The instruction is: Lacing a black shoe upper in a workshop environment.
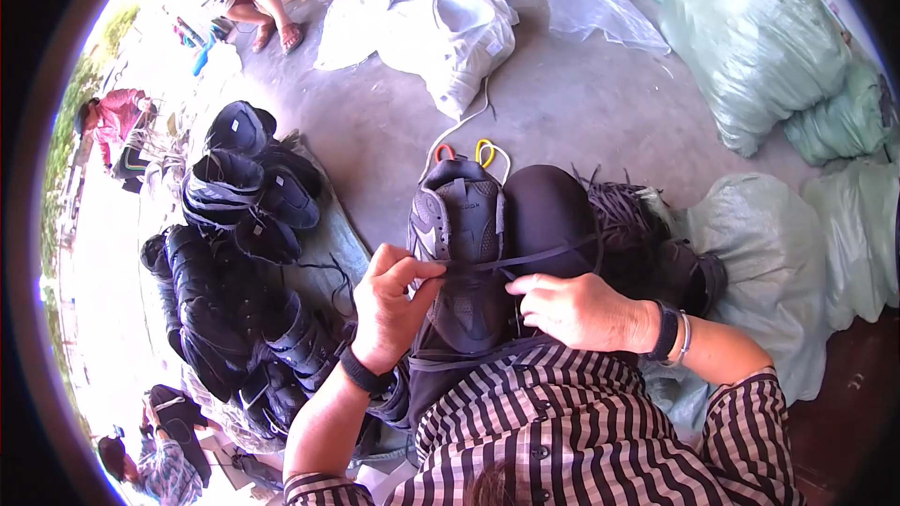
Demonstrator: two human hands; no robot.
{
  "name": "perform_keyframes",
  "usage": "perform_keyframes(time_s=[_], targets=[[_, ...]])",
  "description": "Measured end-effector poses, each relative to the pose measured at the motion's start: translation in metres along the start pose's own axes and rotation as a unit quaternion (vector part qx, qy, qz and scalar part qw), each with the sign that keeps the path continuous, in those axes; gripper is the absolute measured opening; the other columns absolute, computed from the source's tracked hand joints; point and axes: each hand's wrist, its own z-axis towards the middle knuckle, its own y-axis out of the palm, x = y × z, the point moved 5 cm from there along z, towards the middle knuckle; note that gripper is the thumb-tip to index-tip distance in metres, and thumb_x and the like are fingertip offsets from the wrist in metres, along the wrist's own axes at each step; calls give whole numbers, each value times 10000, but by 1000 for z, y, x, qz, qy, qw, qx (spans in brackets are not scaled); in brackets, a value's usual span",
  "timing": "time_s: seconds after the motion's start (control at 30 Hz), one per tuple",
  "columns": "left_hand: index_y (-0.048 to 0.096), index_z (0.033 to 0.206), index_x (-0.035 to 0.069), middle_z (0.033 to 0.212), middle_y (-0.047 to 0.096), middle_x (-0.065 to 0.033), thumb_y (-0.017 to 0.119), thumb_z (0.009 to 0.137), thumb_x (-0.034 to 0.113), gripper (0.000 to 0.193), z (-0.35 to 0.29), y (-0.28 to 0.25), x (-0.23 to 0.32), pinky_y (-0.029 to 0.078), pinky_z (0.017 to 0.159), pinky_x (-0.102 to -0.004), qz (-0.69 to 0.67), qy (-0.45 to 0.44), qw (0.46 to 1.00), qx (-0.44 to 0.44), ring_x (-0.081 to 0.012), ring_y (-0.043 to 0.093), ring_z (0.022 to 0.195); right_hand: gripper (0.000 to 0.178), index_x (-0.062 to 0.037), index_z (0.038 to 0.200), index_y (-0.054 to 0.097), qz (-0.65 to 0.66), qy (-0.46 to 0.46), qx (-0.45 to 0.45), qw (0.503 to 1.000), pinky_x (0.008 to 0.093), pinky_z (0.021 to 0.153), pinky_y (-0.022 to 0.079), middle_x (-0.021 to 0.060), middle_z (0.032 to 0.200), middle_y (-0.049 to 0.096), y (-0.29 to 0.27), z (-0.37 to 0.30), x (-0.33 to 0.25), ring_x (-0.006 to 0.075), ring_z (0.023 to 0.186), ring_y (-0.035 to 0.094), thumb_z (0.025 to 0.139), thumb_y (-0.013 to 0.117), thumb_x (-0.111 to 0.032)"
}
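A dark grey sneaker (476, 220) rests on my left thigh, its toe end pointing back at me and its heel away. My left hand (389, 295) is closed over the shoe's left side, pinching a flat dark shoelace (544, 254) between thumb and forefinger. From there the lace stretches right, across the shoe and over my right knee. At the shoe's right side my right hand (577, 309) has its fingers drawn together, with a thin dark lace end showing at the fingertips.
Dark shoes (225, 187) lie heaped at my left. A bundle of dark laces (623, 215) is beside my right knee. Beyond the shoe are a red loop (444, 153) and a yellow loop (484, 154) with white cord. Pale green sacks (759, 47) stand at right; other people sit farther off.
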Motion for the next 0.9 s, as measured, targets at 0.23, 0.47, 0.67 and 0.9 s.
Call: perform_keyframes(time_s=[0.23, 0.47, 0.67, 0.9], targets=[[573, 705, 99, 726, 506, -59, 755, 642, 79, 194, 20, 11, 2, 459, 495, -343, 139, 185, 970, 72, -241, 537, 554, 99, 14, 973, 541, 141, 132, 170, 966, 252, 492, 464, 85, 795, 589, -21, 25, 33, 115, 541, 577, 917, 524, -66], [561, 848, 88, 779, 542, -68, 713, 691, 108, 219, 29, 29, -12, 470, 529, -341, 115, 225, 967, 34, -245, 561, 604, 129, -21, 813, 567, 113, 170, 71, 976, 312, 580, 496, 141, 659, 594, -18, 35, 43, 257, 633, 636, 844, 605, -140], [559, 943, 94, 885, 538, -114, 708, 760, 271, 295, 6, 25, -33, 504, 604, -351, 45, 164, 983, 67, -285, 590, 726, 102, -37, 826, 590, 341, 305, 47, 888, 186, 528, 401, -34, 710, 565, -42, 28, 75, 23, 604, 493, 809, 646, -121], [583, 856, 64, 845, 555, -92, 731, 754, 133, 193, -3, 25, -30, 488, 604, -317, -33, 96, 993, 61, -229, 586, 685, 110, -13, 821, 588, 292, 298, 42, 908, 207, 533, 424, 4, 718, 591, -39, 28, 71, 50, 584, 520, 844, 607, -118]])
